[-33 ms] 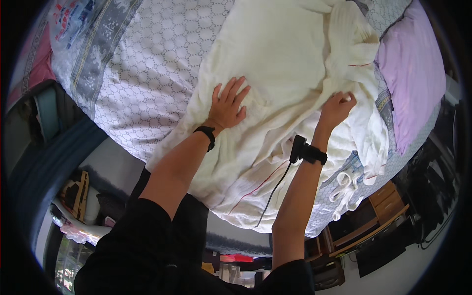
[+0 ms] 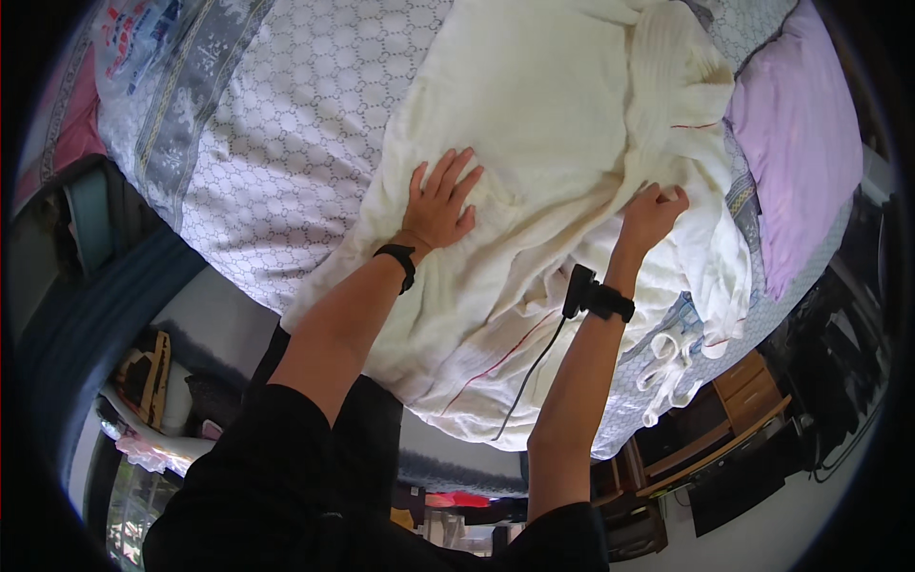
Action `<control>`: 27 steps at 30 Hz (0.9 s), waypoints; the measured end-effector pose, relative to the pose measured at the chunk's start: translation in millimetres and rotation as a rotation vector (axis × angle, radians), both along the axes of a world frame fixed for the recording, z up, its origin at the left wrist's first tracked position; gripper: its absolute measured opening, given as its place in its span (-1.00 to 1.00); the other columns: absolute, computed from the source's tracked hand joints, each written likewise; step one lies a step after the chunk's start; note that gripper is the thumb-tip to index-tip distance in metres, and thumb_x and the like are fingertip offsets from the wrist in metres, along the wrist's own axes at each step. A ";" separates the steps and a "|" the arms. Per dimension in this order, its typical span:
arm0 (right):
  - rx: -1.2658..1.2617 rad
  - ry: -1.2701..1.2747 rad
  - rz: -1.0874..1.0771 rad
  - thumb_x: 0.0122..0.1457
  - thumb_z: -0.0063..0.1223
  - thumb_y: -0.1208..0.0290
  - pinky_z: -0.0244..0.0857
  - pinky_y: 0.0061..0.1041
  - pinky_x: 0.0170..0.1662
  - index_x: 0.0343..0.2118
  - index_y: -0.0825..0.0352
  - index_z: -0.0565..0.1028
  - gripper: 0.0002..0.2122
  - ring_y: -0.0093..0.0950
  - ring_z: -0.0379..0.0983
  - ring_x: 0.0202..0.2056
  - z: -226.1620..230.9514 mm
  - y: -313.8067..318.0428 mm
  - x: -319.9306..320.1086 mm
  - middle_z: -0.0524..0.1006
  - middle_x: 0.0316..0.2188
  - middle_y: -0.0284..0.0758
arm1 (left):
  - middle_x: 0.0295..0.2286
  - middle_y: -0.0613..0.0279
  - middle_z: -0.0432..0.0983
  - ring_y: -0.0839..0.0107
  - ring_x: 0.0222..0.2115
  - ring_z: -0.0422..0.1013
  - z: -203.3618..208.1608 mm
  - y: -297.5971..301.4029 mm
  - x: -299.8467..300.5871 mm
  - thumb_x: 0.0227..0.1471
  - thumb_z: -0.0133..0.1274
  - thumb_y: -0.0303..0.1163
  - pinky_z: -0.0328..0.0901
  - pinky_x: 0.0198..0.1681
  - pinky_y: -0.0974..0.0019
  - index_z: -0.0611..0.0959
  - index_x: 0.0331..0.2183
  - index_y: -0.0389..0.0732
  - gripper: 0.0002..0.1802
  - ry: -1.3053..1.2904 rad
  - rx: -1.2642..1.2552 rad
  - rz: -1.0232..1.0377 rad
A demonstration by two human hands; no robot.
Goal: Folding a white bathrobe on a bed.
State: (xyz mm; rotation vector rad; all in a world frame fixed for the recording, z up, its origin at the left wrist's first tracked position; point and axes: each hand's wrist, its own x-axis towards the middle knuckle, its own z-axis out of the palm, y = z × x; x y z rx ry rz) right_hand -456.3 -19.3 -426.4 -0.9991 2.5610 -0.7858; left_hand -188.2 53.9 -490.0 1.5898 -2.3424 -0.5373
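Observation:
A cream bathrobe (image 2: 534,105) with thin red trim lies spread over the bed, smooth at the far middle and rumpled toward the near right. My left hand (image 2: 440,202) rests flat on its left part, fingers spread. Farther right, my right hand (image 2: 654,212) has curled fingers pinching the robe's cloth beside a raised fold; the exact grip is partly hidden by the fingers. A bunched white fabric belt (image 2: 670,367) lies near the bed's right front edge. A black strap is on each wrist, and the right one carries a small black device (image 2: 579,291) with a cable.
Patterned white-and-grey bedding (image 2: 286,143) extends to the left. A lilac pillow (image 2: 796,153) lies at the right, and a clear plastic bag (image 2: 133,48) at the far left. Wooden drawers (image 2: 751,396) stand beyond the bed's near right edge.

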 end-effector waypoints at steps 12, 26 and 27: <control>0.012 0.516 0.560 -0.06 0.19 0.29 0.05 -0.18 0.08 0.07 0.38 0.17 -0.36 -0.07 0.07 0.11 -22.9 -68.3 39.4 0.19 0.05 0.01 | 0.14 0.17 0.06 0.24 0.16 -0.03 -1.1 0.0 -0.9 -0.21 -0.06 -0.26 -0.24 0.14 -0.05 0.35 0.02 -0.10 -0.36 -0.015 0.009 -0.005; -0.319 -1.200 -0.211 0.21 -0.14 0.28 0.27 -0.34 -0.07 0.00 0.43 0.28 -0.62 -0.35 0.36 -0.10 -26.7 -31.8 -56.9 0.40 -0.08 -0.21 | 0.14 0.16 0.07 0.23 0.16 -0.02 -0.7 -0.8 -1.4 -0.22 -0.07 -0.26 -0.25 0.14 -0.05 0.36 0.01 -0.09 -0.37 -0.028 -0.009 -0.007; -0.255 -0.963 -0.168 0.19 -0.10 0.24 0.25 -0.40 -0.06 -0.01 0.44 0.27 -0.59 -0.41 0.35 -0.12 -35.8 -24.5 -55.0 0.40 -0.12 -0.22 | 0.14 0.21 0.07 0.27 0.15 -0.02 -0.9 -1.1 -3.1 -0.22 -0.05 -0.24 -0.23 0.14 -0.03 0.36 0.01 -0.07 -0.36 -0.032 -0.004 0.001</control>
